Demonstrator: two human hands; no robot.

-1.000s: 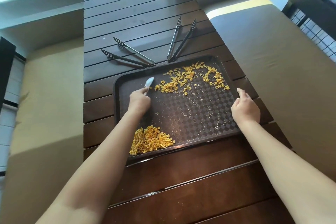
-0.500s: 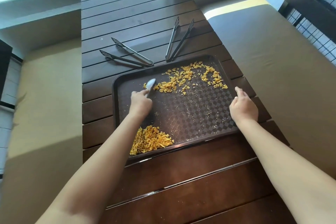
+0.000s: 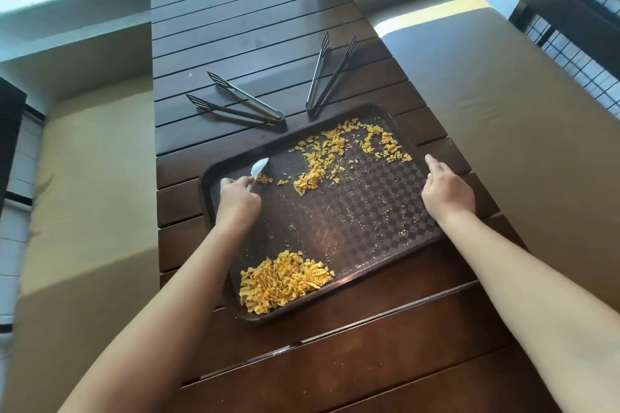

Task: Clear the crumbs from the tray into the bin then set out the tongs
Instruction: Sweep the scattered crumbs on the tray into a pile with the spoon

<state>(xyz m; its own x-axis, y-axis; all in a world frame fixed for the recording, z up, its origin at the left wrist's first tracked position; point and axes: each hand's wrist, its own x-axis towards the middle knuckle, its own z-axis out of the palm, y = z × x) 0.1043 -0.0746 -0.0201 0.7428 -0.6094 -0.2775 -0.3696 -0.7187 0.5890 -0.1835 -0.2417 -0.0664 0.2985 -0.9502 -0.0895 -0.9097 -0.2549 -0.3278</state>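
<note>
Head view looks down on a dark slatted wooden tabletop (image 3: 255, 20) with a dark checkered tray (image 3: 352, 221) lying near the person. The left hand (image 3: 239, 200) sits over the tray's left part, its fingers curled round the handle of a small white spoon (image 3: 259, 169); the spoon's bowl points away from the person and touches down beside a few loose orange bits. The right hand (image 3: 448, 189) rests on the tray's right rim, fingers straight and together, holding nothing.

Orange crumbs lie in two groups. A scattered spread (image 3: 339, 152) covers the far part of the tray, from just right of the spoon out toward the far right corner. A dense gathered heap (image 3: 283, 282) sits in the near left corner, close under the left forearm. Fine pale specks dot the tray's middle and right side.

Two pairs of dark tongs lie on the tabletop beyond the tray's far rim, both spread apart. The left tongs (image 3: 235, 104) point their tips toward the far left; the right tongs (image 3: 330, 72) point their tips away from the person. Their hinged ends lie near each other, just beside the tray. Tan cushions (image 3: 503, 104) flank the tabletop on both sides.
</note>
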